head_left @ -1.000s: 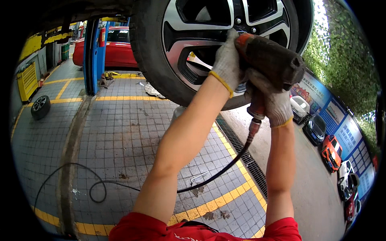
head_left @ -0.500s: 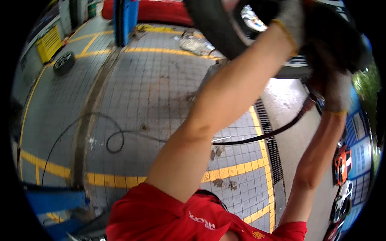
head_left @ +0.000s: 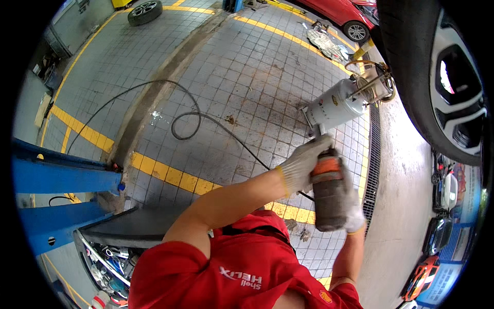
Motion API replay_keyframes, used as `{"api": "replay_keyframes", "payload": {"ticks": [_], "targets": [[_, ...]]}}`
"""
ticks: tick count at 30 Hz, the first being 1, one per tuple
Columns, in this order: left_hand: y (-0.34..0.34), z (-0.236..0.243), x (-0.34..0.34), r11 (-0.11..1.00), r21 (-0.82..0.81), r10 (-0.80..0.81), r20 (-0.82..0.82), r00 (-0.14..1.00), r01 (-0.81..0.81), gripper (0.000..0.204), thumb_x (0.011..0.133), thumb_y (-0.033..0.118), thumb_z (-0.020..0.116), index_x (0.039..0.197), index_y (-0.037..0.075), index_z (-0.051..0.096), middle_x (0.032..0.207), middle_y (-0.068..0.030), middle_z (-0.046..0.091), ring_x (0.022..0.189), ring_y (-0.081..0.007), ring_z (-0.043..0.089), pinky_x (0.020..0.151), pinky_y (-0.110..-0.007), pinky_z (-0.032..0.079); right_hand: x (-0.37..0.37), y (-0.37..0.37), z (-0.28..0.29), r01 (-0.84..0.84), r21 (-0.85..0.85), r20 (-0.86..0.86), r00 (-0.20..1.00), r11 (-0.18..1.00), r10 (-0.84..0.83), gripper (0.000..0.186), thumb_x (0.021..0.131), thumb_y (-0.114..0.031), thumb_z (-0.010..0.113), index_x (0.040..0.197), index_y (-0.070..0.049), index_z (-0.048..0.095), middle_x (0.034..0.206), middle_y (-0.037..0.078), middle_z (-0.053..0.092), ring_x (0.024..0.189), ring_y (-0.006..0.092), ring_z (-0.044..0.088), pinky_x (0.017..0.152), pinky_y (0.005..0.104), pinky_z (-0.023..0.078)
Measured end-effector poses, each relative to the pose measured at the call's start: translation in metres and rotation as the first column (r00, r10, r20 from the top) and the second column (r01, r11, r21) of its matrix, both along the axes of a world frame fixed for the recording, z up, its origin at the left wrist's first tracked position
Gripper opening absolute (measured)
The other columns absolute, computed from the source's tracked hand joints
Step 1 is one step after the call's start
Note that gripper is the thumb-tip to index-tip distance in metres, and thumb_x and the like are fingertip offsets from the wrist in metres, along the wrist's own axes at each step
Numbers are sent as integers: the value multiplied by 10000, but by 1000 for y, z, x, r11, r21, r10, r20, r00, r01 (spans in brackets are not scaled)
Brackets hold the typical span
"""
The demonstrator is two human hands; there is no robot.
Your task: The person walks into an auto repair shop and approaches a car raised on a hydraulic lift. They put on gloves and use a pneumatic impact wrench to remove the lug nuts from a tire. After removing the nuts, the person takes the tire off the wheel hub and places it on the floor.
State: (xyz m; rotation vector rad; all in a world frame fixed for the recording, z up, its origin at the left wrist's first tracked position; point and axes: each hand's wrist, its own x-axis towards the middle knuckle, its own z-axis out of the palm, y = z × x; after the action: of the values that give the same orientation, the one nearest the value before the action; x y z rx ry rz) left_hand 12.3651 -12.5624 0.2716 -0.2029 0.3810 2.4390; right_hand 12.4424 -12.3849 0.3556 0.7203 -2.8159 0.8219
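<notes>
The impact wrench [head_left: 328,193] is now down off the wheel [head_left: 437,77]: a second ago both hands pressed it up against the rim, and now it hangs in front of the chest, well apart from the tyre, which has slid to the upper right of the view. The left hand [head_left: 301,164], gloved, wraps its fingers closed around the wrench's upper end by the orange band. The right hand [head_left: 352,208] grips the dark body from the far side, fingers closed around it too (only the glove's edge and thumb side show). The black hose [head_left: 216,123] loops across the tiled floor [head_left: 247,67] and runs toward the hands.

Judging by the lowered tool, the spell of work at the wheel seems paused or finished, though the wheel's bolts cannot be made out here. A grey cylinder tank [head_left: 337,105] with hose fittings stands on the floor just beyond the hands, beside a drain grate [head_left: 371,149]. A blue lift arm [head_left: 62,180] lies at the left, and a spare tyre [head_left: 145,11] rests far off at the top.
</notes>
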Motion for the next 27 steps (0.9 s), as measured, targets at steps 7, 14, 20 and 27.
{"api": "replay_keyframes", "payload": {"ticks": [7,14,20,27], "targets": [[-10,-121,-21,988,-140,110,294,950,-71,471,1041,581,584,971,118,633,814,-59,666,757,-195,676,653,-399,618,-26,-4,-150,23,-113,472,881,993,33,750,978,-136,695,1624,-25,332,1465,262,587,1325,350,619,1089,383,487],[-37,-147,-126,988,89,85,386,919,-129,711,981,779,477,917,90,641,757,-91,681,664,-271,680,689,-450,614,-122,10,-254,118,-319,565,820,940,88,774,983,-106,690,1624,36,280,1561,271,491,1416,329,540,1136,373,452],[-95,-173,-241,978,40,166,463,871,-207,803,922,868,442,781,104,647,696,-112,688,661,-293,687,726,-453,608,-258,-59,-223,-37,-28,625,779,999,47,737,997,-118,600,1638,11,259,1488,307,542,1353,427,579,1090,428,491],[-198,-218,-370,937,-25,290,615,733,-349,647,986,660,451,752,88,644,694,-131,667,699,-352,684,810,-534,598,-424,-146,-258,-348,-91,659,681,933,318,822,962,-146,659,1661,-50,238,1398,303,609,1217,428,667,987,430,549]]}}
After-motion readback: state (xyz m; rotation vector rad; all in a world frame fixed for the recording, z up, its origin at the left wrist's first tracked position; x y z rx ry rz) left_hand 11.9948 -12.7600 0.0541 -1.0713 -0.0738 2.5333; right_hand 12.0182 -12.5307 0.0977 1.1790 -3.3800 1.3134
